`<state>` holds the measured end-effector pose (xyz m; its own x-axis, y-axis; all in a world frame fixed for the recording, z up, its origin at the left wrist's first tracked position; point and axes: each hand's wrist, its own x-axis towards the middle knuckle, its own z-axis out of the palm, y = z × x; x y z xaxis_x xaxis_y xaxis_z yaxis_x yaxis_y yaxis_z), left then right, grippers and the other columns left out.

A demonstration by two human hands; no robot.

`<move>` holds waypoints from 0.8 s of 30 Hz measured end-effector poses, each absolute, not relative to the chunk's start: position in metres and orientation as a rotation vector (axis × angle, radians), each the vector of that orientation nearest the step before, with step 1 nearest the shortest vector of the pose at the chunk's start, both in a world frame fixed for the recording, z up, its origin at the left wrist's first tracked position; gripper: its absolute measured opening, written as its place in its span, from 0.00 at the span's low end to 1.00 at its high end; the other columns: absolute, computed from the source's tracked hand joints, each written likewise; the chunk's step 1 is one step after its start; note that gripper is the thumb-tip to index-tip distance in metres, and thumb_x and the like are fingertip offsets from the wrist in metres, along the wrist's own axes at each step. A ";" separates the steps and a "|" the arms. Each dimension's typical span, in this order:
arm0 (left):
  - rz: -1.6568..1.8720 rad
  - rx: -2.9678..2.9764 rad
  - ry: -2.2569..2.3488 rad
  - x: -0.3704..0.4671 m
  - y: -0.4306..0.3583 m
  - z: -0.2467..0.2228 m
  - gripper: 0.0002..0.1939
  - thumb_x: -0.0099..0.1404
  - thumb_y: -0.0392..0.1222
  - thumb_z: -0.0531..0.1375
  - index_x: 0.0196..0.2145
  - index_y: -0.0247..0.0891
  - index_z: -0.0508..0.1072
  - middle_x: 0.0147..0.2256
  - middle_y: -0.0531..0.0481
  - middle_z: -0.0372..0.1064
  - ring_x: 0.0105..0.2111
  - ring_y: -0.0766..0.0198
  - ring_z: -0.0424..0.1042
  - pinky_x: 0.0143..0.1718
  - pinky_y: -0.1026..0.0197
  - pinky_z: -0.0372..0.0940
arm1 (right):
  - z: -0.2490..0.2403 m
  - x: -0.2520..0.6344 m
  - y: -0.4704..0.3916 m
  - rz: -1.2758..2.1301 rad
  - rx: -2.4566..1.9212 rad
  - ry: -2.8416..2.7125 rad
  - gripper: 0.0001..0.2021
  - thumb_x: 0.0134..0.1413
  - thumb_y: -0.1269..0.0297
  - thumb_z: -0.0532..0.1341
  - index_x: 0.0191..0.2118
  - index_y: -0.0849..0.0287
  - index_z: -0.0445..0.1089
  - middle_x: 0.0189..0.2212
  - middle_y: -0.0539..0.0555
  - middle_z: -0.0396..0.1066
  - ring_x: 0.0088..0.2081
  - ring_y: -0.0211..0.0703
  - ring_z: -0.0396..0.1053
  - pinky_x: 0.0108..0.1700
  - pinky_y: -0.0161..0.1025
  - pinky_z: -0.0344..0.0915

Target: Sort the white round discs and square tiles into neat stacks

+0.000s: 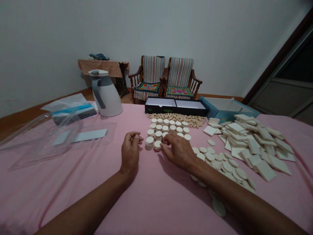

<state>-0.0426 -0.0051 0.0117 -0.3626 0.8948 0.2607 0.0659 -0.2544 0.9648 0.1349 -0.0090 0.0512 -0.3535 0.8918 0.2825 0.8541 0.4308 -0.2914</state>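
Short stacks of pale round wooden discs stand in rows on a pink-covered table. My right hand (179,149) reaches over the front of the rows, its thumb and fingers closed at the edge of a low disc stack (157,146). The fingers partly cover the stacks behind. To the left, my left hand (130,150) rests with loosely curled fingers and nothing visible in it, just beside a taller disc stack (149,143). A loose heap of the same discs (227,166) spreads beyond my right wrist, partly hidden under the forearm.
Small wooden beads (178,117) lie before a black two-part box (176,109). A blue box (227,109) and a pile of square wooden tiles (259,143) are at right. At left are a white jug (109,98), a tissue pack (74,113) and clear plastic packaging (46,143).
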 end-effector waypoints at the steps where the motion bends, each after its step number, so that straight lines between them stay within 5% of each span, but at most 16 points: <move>1: 1.681 1.320 1.377 -0.042 -0.011 0.017 0.08 0.62 0.44 0.54 0.37 0.39 0.67 0.27 0.53 0.67 0.25 0.67 0.65 0.25 0.67 0.60 | 0.051 0.139 -0.010 0.142 -1.504 -2.288 0.08 0.57 0.63 0.54 0.37 0.59 0.68 0.34 0.55 0.70 0.34 0.41 0.65 0.33 0.36 0.53; 5: 1.263 2.026 1.516 -0.041 -0.032 0.026 0.03 0.59 0.38 0.55 0.31 0.40 0.68 0.24 0.54 0.68 0.19 0.68 0.63 0.24 0.64 0.57 | 0.046 0.153 -0.012 0.225 -1.583 -2.313 0.10 0.55 0.69 0.53 0.40 0.58 0.70 0.35 0.56 0.71 0.35 0.42 0.66 0.33 0.36 0.53; 10: 0.786 2.459 1.512 -0.037 -0.045 0.012 0.12 0.59 0.32 0.52 0.41 0.40 0.66 0.31 0.47 0.72 0.27 0.60 0.71 0.29 0.60 0.61 | 0.029 0.151 -0.013 0.322 -1.494 -2.405 0.11 0.58 0.70 0.51 0.36 0.60 0.72 0.36 0.57 0.70 0.36 0.42 0.65 0.36 0.36 0.54; 14: 0.635 2.544 1.534 -0.034 -0.045 0.003 0.14 0.61 0.32 0.50 0.45 0.38 0.62 0.36 0.43 0.72 0.31 0.57 0.72 0.32 0.59 0.63 | 0.020 0.145 -0.014 0.294 -1.499 -2.399 0.14 0.62 0.67 0.49 0.31 0.61 0.70 0.32 0.56 0.67 0.32 0.39 0.62 0.33 0.36 0.52; 24: 0.569 2.581 1.532 -0.033 -0.042 0.001 0.13 0.62 0.33 0.49 0.45 0.39 0.60 0.37 0.43 0.71 0.30 0.58 0.72 0.31 0.58 0.63 | 0.017 0.143 -0.015 0.285 -1.425 -2.350 0.14 0.64 0.65 0.47 0.38 0.58 0.71 0.36 0.56 0.67 0.34 0.40 0.63 0.33 0.35 0.54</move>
<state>-0.0333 -0.0420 0.0014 0.4287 0.8621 0.2702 0.8296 -0.4941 0.2600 0.1432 -0.0154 0.0166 -0.4163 0.8842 0.2118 0.8080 0.4666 -0.3597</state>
